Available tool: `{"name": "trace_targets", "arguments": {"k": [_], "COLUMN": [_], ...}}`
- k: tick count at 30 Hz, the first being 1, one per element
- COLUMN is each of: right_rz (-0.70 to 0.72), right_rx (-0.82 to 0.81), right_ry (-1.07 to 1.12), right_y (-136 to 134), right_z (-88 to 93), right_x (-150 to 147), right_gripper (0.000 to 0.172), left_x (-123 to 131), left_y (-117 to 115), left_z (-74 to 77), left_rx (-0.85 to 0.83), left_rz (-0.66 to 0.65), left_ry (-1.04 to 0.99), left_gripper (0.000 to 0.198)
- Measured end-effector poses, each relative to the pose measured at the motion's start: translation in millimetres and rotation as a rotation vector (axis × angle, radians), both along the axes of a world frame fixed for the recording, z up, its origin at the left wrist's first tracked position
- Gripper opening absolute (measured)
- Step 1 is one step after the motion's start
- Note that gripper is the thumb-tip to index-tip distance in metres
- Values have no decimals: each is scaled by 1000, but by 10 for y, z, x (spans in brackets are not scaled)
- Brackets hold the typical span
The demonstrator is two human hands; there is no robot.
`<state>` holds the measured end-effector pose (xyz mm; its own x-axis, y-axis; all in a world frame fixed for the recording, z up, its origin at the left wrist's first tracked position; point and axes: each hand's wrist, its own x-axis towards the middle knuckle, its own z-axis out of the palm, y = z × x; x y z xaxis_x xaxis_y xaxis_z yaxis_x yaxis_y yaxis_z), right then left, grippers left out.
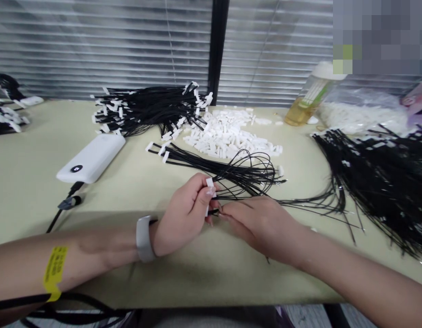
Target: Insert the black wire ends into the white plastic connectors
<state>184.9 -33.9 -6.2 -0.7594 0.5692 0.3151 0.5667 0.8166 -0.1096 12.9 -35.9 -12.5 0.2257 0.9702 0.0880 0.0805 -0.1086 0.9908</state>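
Connectors (210, 182), white, were pinched in the left grip (183, 218), above the surface (204, 282). The right grip (265, 223) was narrow, apparently closed on a black wire (214, 212) beside them. The connectors were judged light, rigid, easily slipped and best held by their sides; the wire appeared thin, pliant and best taken near its tip.

- Your black wires (197, 163) look plastic-coated and matt, with tips (283, 181) of shiny metal.
- Your white connectors (227, 136) look like smooth plastic.
- The bag (364, 109) before you is thin, glossy plastic.
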Motion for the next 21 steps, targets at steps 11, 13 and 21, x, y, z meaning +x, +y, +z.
{"name": "trace_targets", "arguments": {"k": [11, 13, 21], "right_rz": [-32, -49, -280], "right_rx": [326, 334, 372], "right_ry": [-87, -103, -165], "right_y": [4, 3, -12], "right_z": [-46, -42, 160], "right_x": [12, 2, 109], "right_gripper": [12, 13, 16], "left_x": [5, 10, 22], "left_y": [50, 50, 85], "left_z": [-8, -4, 36], "left_rx": [-39, -49, -124], "left_rz": [58, 59, 103], "left_ry": [19, 10, -15], "left_gripper": [21, 21, 24]}}
